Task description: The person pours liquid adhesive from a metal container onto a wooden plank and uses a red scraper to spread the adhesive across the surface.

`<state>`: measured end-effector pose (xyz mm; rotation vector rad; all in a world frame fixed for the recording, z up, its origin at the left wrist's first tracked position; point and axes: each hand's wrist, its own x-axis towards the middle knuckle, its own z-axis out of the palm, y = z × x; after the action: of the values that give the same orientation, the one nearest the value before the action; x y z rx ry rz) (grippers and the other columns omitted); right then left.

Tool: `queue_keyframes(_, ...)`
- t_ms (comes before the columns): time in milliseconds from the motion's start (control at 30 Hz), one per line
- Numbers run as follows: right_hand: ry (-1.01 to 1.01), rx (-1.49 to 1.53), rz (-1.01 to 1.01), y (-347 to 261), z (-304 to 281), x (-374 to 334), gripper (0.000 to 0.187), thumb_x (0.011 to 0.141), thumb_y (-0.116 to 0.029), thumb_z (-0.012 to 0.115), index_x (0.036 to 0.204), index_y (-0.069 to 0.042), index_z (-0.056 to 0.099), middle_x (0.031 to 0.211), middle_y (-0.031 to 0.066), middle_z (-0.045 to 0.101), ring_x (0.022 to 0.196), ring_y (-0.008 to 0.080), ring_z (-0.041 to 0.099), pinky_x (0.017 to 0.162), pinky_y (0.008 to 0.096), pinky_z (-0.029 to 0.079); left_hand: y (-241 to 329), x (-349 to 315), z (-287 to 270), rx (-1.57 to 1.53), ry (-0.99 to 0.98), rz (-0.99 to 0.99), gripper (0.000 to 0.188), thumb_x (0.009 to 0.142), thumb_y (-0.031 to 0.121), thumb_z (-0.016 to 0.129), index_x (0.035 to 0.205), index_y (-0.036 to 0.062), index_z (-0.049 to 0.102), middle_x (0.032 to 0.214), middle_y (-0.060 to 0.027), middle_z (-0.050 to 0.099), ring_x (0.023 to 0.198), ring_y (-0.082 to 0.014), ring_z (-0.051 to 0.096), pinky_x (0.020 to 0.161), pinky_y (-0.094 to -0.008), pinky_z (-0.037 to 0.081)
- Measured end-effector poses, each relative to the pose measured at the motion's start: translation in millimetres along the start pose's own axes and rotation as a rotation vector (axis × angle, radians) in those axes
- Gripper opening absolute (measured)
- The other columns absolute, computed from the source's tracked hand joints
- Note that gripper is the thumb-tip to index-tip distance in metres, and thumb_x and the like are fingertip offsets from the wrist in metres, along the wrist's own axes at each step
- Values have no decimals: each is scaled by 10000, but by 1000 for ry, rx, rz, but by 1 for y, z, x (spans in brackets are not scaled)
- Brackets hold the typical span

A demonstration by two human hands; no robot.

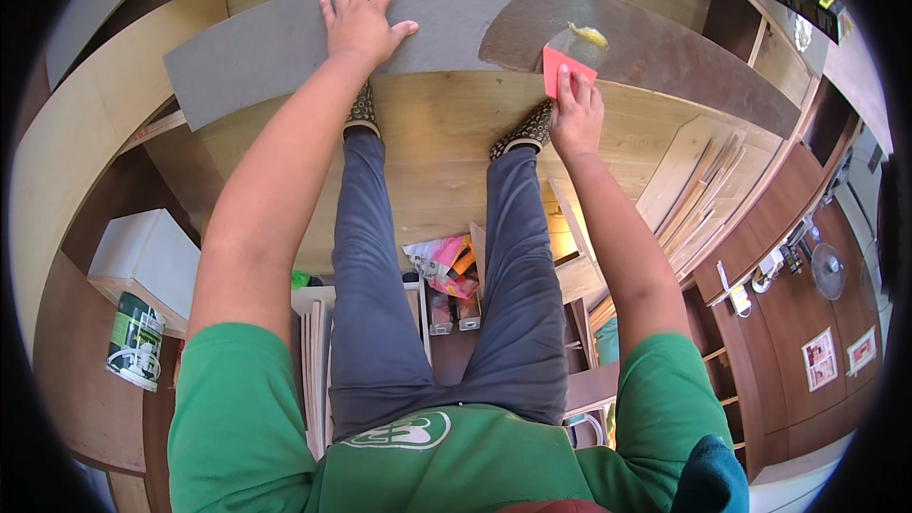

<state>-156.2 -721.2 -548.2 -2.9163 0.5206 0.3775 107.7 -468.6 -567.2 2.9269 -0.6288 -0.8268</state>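
Note:
A long grey strip of sheet [256, 52] lies across a wooden board in front of me. Its right part is covered by a darker, wet-looking coating [665, 47] with a curved left edge. My left hand [359, 24] rests on the strip's bare grey part, fingers spread and holding nothing. In my right hand [577, 112] is a flat pink-red spreader [570, 68], pinched between thumb and fingers. Its far edge is at the coated surface. Just beyond it sits a yellowish, glue-like blob [588, 35]. How firmly the spreader touches the strip I cannot tell.
Below the strip, my shoes [524, 131] stand on a wooden surface. A white box [147, 261] and a green-white bucket [136, 340] are at the left. Thin wood strips [698, 185] lean at the right. A dark carton [806, 2] sits at the far right.

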Motion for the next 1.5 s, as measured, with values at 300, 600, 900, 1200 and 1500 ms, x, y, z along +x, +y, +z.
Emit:
queue_keyframes(300,43,355,342,66,-42,64,359,925,-151,562,1271,-80,628,1261,176,621,1116,375,601,956,461,479,-1,1,3,11,18,27,932,791,609,725,1564,390,254,1648,-70,194,1522,-314,142,1220,-574,142)
queue_keyframes(600,-65,258,111,19,-23,66,436,834,-59,543,1257,-120,633,1224,120,626,1068,366,594,955,431,499,2,1,-5,45,-35,21,909,824,584,706,1572,376,232,1656,-81,161,1531,-310,108,1237,-545,97)
queue_keyframes(900,-354,380,-71,-47,-29,-25,413,841,-43,586,1252,-75,609,1224,140,614,1080,375,584,945,451,490,2,2,-5,38,-30,26,909,821,586,706,1570,370,239,1648,-88,174,1530,-314,108,1235,-549,101)
queue_keyframes(1200,192,453,98,-31,-41,43,423,900,-76,595,1322,-88,565,1243,144,582,1122,377,543,954,459,453,-3,3,3,29,12,37,951,781,636,718,1568,394,242,1644,-83,196,1524,-326,126,1222,-577,131)
queue_keyframes(1500,-92,202,5,-63,-41,33,420,867,-134,611,1286,-118,602,1244,112,585,1097,339,557,917,464,470,-2,-1,-3,32,-11,32,908,805,600,714,1563,384,262,1650,-75,193,1525,-302,142,1224,-555,145)
